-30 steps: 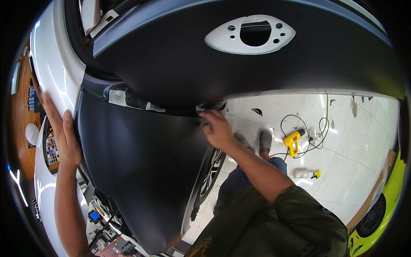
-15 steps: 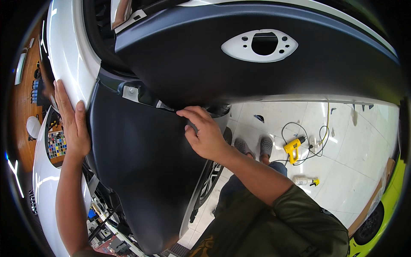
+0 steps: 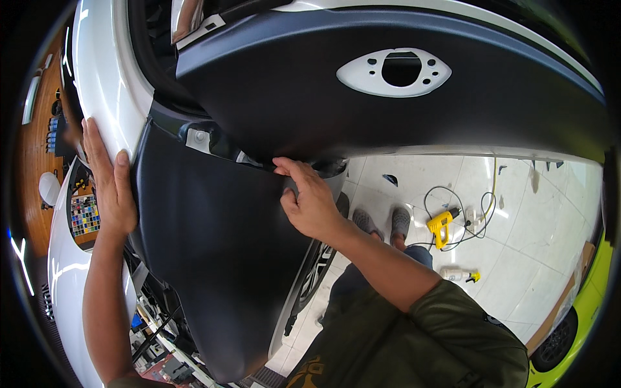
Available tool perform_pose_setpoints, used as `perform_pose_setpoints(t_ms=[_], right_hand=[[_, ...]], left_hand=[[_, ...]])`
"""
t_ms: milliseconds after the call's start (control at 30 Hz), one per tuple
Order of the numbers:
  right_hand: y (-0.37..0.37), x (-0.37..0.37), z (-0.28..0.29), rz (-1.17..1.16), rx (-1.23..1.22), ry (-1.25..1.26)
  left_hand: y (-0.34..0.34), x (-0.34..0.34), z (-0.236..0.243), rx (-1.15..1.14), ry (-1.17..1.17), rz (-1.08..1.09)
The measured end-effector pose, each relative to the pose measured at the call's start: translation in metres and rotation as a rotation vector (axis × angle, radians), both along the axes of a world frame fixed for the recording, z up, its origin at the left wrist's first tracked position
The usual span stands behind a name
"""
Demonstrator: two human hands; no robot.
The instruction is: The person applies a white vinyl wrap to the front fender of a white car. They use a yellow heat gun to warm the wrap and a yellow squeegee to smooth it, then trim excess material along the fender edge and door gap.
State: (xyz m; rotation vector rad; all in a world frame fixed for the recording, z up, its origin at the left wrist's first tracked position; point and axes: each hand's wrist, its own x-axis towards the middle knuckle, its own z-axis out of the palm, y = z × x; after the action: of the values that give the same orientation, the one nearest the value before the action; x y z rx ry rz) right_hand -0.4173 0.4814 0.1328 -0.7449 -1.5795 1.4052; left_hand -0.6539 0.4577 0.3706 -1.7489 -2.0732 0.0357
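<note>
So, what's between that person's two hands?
In the head view, a broad dark car panel spans between the left hand and the right hand.

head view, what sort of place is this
Probably a car-wrapping workshop: a matte black fender, a yellow heat gun on the tiled floor, and a lime-green car.

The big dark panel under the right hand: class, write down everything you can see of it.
The dark panel is broad, smooth and curved, matte black with soft, dull highlights. It narrows toward the bottom of the picture. By its top edge shows a white bracket; beyond its right edge, a spoked wheel. The right hand is at its upper right corner and seems to touch it; the left hand lies alongside its left edge, contact unclear. Its material cannot be told for certain.
</note>
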Motion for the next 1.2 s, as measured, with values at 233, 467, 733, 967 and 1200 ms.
perform_pose_setpoints(t_ms=[233, 467, 733, 967, 1200], right_hand=[[0.0, -0.001, 0.002, -0.005, -0.007, 0.073], [-0.005, -0.004, -0.004, -0.058, -0.019, 0.13], [0.007, -0.006, -0.005, 0.005, 0.128, -0.041], [-0.003, 0.002, -0.019, -0.05, 0.09, 0.042], [-0.005, 0.004, -0.04, -0.035, 0.09, -0.014]], left_hand=[[-0.001, -0.002, 0.0, 0.012, -0.05, -0.015], [-0.004, -0.003, -0.001, 0.015, -0.041, 0.017], [0.001, -0.002, -0.002, 0.01, -0.045, 0.005], [0.001, -0.003, 0.0, -0.002, -0.052, -0.013], [0.002, -0.003, 0.002, -0.013, -0.065, -0.048]])
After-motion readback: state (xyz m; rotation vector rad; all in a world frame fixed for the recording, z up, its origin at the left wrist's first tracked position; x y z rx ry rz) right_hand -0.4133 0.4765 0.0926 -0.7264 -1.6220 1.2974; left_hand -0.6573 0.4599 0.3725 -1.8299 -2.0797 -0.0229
